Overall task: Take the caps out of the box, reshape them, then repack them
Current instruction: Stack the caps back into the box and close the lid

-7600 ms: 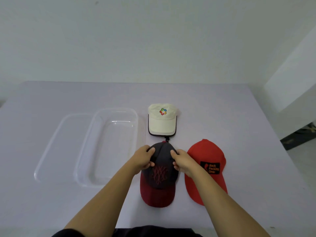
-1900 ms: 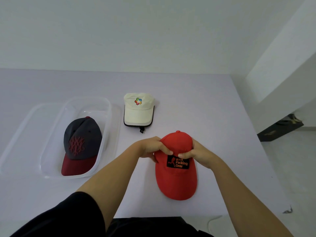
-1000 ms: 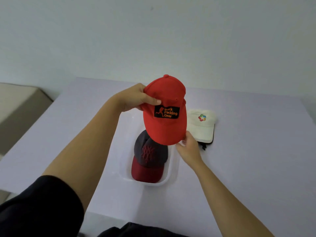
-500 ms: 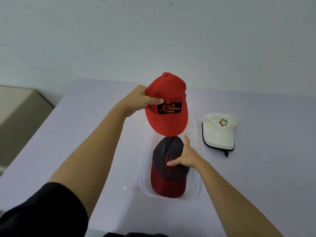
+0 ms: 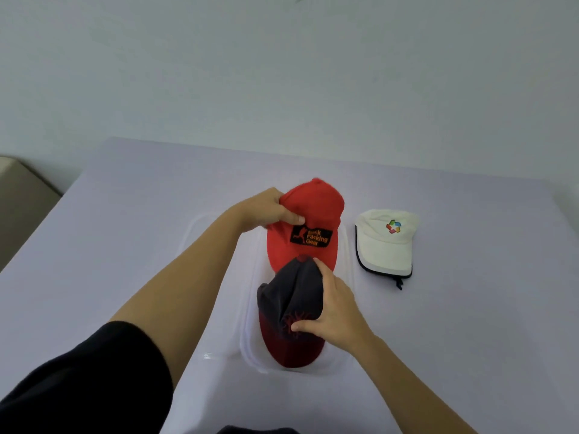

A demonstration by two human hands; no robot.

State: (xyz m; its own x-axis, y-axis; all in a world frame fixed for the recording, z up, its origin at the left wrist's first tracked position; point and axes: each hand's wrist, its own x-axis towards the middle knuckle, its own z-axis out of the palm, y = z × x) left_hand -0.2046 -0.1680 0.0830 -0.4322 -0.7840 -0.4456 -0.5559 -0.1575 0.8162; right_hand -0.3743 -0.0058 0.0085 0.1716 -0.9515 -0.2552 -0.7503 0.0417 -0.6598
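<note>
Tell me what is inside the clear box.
The grey cap lies inside, gripped by the right hand; the red cap, held by the left hand, hides the far end.

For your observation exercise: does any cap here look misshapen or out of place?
Yes: the dark cap, inside the clear box, is creased under the right hand. The white cap lies outside it, on the table.

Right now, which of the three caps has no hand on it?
The white cap with the coloured logo, lying right of the clear box. The left hand grips the red cap; the right hand holds the dark cap.
</note>
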